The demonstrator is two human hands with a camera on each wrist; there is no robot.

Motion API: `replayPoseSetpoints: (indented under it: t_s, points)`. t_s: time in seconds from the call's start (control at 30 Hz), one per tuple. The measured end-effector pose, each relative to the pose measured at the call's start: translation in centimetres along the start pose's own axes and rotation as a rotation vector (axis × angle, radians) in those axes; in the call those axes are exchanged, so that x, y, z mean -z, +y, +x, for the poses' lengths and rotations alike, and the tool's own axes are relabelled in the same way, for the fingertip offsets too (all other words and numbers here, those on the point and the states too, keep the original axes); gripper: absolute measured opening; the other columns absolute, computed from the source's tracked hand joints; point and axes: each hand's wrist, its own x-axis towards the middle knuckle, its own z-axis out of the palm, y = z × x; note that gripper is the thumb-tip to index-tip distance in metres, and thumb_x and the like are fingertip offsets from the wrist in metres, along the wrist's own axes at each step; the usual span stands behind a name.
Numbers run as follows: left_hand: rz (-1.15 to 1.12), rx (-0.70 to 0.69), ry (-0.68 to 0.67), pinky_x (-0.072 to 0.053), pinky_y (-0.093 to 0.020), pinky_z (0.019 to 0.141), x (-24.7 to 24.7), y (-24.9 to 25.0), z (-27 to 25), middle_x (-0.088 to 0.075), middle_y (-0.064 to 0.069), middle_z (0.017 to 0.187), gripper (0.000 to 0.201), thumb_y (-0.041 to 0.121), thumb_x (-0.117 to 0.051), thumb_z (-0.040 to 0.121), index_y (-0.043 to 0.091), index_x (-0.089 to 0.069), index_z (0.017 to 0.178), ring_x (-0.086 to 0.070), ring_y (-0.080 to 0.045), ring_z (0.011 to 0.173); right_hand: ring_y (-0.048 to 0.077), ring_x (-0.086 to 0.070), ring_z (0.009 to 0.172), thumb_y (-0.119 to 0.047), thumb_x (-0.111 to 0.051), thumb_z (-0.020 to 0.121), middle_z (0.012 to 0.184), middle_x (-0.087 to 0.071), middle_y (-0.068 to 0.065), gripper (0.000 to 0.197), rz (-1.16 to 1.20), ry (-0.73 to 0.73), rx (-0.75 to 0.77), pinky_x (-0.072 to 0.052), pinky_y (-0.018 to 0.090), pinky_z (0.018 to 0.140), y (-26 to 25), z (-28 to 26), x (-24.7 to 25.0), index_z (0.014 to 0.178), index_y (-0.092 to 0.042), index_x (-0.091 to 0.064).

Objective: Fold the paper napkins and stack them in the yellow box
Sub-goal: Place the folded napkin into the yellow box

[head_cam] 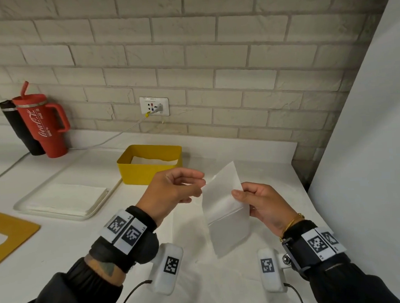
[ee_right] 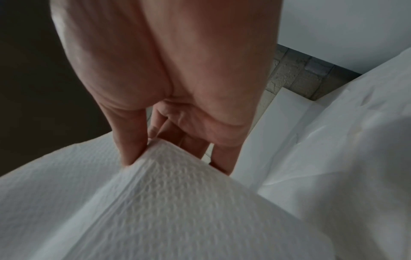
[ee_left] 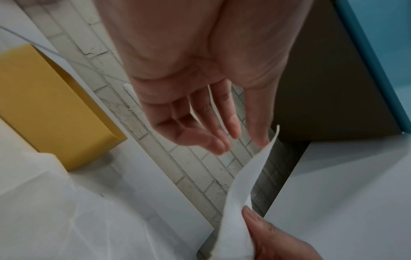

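A folded white paper napkin (head_cam: 225,215) hangs in the air over the counter. My right hand (head_cam: 238,193) pinches its right edge between thumb and fingers; the right wrist view shows the thumb (ee_right: 131,149) pressed on the embossed napkin (ee_right: 169,190). My left hand (head_cam: 202,183) reaches in from the left with relaxed fingers, and in the left wrist view only the thumb tip (ee_left: 261,139) touches the napkin's upper edge (ee_left: 242,193). The yellow box (head_cam: 146,171) stands behind the hands with white napkins (head_cam: 153,159) lying flat inside.
A clear tray (head_cam: 100,208) on the left holds a stack of unfolded napkins (head_cam: 64,197). A red tumbler (head_cam: 44,127) and a black bottle (head_cam: 19,123) stand at the far left. A yellow board (head_cam: 11,233) lies at the left edge. A white panel (head_cam: 367,142) closes the right side.
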Motion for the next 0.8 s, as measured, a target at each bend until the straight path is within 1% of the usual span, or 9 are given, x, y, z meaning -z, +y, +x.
replayPoseSetpoints:
  t_s: [0.13, 0.2, 0.37, 0.5, 0.57, 0.63, 0.67, 0.73, 0.8]
  points:
    - [-0.043, 0.010, -0.001, -0.060, -0.033, 0.074, 0.0, 0.1, -0.1, -0.078, -0.013, 0.101, 0.019, 0.010, -0.078, 0.085, 0.008, -0.075, 0.103, -0.073, -0.018, 0.084, 0.022, -0.065, 0.084, -0.017, -0.064, 0.096, 0.092, -0.071, 0.011, 0.017, 0.006, 0.017, -0.010, -0.052, 0.036, 0.080, 0.1, -0.1, -0.1, 0.093, -0.002, -0.073]
    - [-0.072, 0.015, -0.019, -0.062, -0.037, 0.076, 0.1, 0.1, -0.2, -0.078, -0.014, 0.100, 0.025, 0.014, -0.079, 0.080, 0.006, -0.074, 0.104, -0.075, -0.020, 0.085, 0.023, -0.065, 0.085, -0.018, -0.065, 0.096, 0.093, -0.071, 0.012, 0.018, 0.017, 0.026, -0.013, -0.051, 0.036, 0.080, 0.3, -0.1, 0.0, 0.094, -0.002, -0.073]
    - [-0.036, -0.015, -0.025, -0.064, -0.038, 0.073, 0.1, -0.1, -0.1, -0.076, -0.019, 0.098, 0.016, -0.005, -0.073, 0.087, 0.002, -0.074, 0.101, -0.073, -0.023, 0.081, 0.027, -0.061, 0.088, -0.026, -0.073, 0.090, 0.096, -0.068, 0.017, 0.031, 0.012, 0.045, -0.018, -0.047, 0.041, 0.082, 0.5, -0.1, 0.0, 0.099, 0.003, -0.070]
    - [0.040, -0.039, 0.012, -0.064, -0.039, 0.072, 0.0, -0.4, 0.0, -0.076, -0.018, 0.097, 0.017, -0.001, -0.079, 0.082, 0.005, -0.074, 0.097, -0.072, -0.024, 0.080, 0.028, -0.061, 0.088, -0.022, -0.068, 0.094, 0.095, -0.068, 0.016, 0.025, 0.012, 0.068, -0.024, -0.048, 0.041, 0.082, 0.8, 0.0, 0.0, 0.096, 0.003, -0.070]
    - [0.132, -0.073, 0.049, -0.063, -0.037, 0.069, -0.1, -0.7, 0.3, -0.075, -0.018, 0.097, 0.019, -0.003, -0.080, 0.081, 0.008, -0.074, 0.095, -0.070, -0.023, 0.078, 0.028, -0.059, 0.086, -0.031, -0.074, 0.089, 0.093, -0.066, 0.016, 0.036, 0.025, 0.053, -0.014, -0.047, 0.042, 0.080, 0.8, 0.0, -0.1, 0.095, 0.004, -0.069]
    - [0.179, -0.100, 0.062, -0.061, -0.033, 0.066, -0.2, -1.0, 0.7, -0.075, -0.018, 0.093, 0.027, -0.010, -0.075, 0.082, 0.014, -0.073, 0.095, -0.068, -0.023, 0.076, 0.028, -0.054, 0.085, -0.049, -0.084, 0.073, 0.092, -0.060, 0.016, 0.070, 0.005, 0.025, -0.009, -0.043, 0.043, 0.079, 0.7, 0.0, -0.4, 0.100, 0.011, -0.060]
    - [0.181, -0.099, 0.057, -0.060, -0.030, 0.065, -0.2, -1.0, 0.9, -0.076, -0.015, 0.088, 0.033, -0.012, -0.073, 0.083, 0.017, -0.072, 0.097, -0.068, -0.020, 0.075, 0.028, -0.053, 0.085, -0.052, -0.085, 0.067, 0.092, -0.058, 0.015, 0.080, -0.004, 0.012, -0.007, -0.043, 0.043, 0.079, 0.7, 0.0, -0.6, 0.101, 0.014, -0.056]
    - [0.153, -0.077, 0.032, -0.056, -0.026, 0.064, -0.2, -0.7, 1.0, -0.076, -0.006, 0.079, 0.037, -0.013, -0.071, 0.084, 0.019, -0.070, 0.101, -0.067, -0.014, 0.070, 0.028, -0.055, 0.085, -0.049, -0.080, 0.068, 0.091, -0.058, 0.016, 0.078, -0.008, -0.009, 0.002, -0.044, 0.042, 0.080, 0.8, 0.0, -0.7, 0.102, 0.016, -0.054]
    - [0.124, -0.058, -0.014, -0.055, -0.028, 0.068, 0.0, -0.5, 1.1, -0.074, -0.004, 0.079, 0.035, -0.012, -0.071, 0.085, 0.018, -0.071, 0.104, -0.066, -0.014, 0.072, 0.028, -0.057, 0.085, -0.048, -0.077, 0.070, 0.091, -0.059, 0.017, 0.073, -0.026, -0.012, -0.002, -0.047, 0.041, 0.081, 0.9, -0.1, -0.7, 0.099, 0.016, -0.056]
